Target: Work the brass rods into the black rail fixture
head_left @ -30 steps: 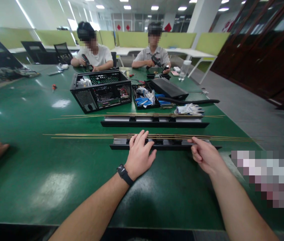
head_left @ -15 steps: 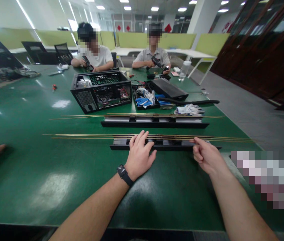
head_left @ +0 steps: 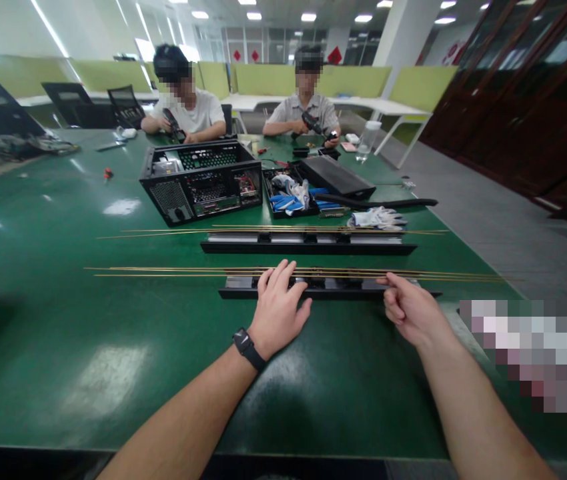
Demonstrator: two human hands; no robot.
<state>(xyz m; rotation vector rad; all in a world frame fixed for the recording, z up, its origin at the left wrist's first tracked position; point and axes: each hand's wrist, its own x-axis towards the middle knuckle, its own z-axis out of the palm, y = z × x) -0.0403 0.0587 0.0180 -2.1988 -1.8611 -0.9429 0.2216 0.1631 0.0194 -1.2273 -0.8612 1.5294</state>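
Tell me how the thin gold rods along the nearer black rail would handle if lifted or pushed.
The thin gold rods are probably light, being so slender. They look springy rather than floppy: their ends run nearly straight well past the black rail, though lifting one end might bow them. Pushed, they could slide easily, as they look smooth.

Lime-green partitions (head_left: 263,77) at 12 o'clock, ceiling lights (head_left: 308,17) glowing above — plus some seriously dark cabinets (head_left: 498,93) at 2 and grey floor (head_left: 508,220) around 3.
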